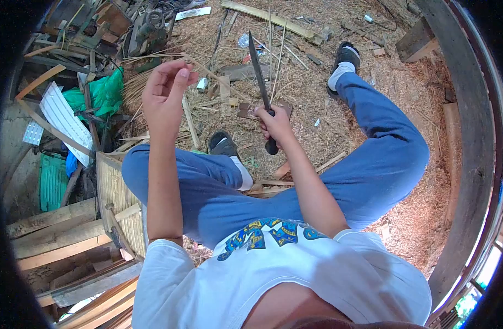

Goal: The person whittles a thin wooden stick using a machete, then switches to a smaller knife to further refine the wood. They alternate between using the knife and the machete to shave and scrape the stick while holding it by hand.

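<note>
My right hand (274, 123) is wrapped round the black handle of a long knife (257, 68). The dark, narrow blade points away from me, over the littered ground. My left hand (166, 88) is raised on the left, palm partly turned up, with fingers curled and the thumb near the fingertips. Close by its fingertips runs a thin pale strip (216, 75), which slants toward the knife. Whether the fingers hold this strip I cannot make out. Between my feet lies a small dark wooden board (250, 111), below the knife.
Thin split sticks (139, 82) lie in a bundle beyond my left hand. Scrap wood, a green plastic sheet (106, 90) and a white corrugated panel (65, 120) crowd the left. A wooden block (120, 197) stands beside my left knee. A heavy beam (473, 137) curves along the right.
</note>
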`<action>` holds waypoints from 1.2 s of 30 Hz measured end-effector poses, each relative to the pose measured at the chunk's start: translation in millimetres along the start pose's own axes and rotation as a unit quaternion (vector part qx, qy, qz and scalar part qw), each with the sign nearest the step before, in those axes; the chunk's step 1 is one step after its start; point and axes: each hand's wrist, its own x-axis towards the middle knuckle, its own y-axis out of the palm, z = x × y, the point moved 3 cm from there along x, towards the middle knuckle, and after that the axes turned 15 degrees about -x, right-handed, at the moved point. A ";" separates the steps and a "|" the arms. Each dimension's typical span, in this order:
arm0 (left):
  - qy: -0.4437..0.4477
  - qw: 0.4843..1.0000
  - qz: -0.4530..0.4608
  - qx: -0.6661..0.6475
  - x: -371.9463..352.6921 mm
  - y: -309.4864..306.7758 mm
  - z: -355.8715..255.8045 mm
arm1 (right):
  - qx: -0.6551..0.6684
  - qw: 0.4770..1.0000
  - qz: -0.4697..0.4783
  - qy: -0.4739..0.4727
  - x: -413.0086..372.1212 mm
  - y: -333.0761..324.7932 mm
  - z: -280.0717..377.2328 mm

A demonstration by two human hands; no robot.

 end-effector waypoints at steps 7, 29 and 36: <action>0.014 1.000 0.000 -0.018 -0.7 8.3 1.5 | -0.027 1.000 0.001 -0.010 -3.0 -0.1 2.3; -0.041 0.994 0.086 0.055 -20.0 34.2 39.1 | -0.197 0.967 -0.158 -0.041 -23.4 -11.2 24.2; -0.043 0.995 0.075 0.043 -24.0 42.5 39.6 | -0.171 0.972 -0.123 -0.108 -50.9 -6.7 32.9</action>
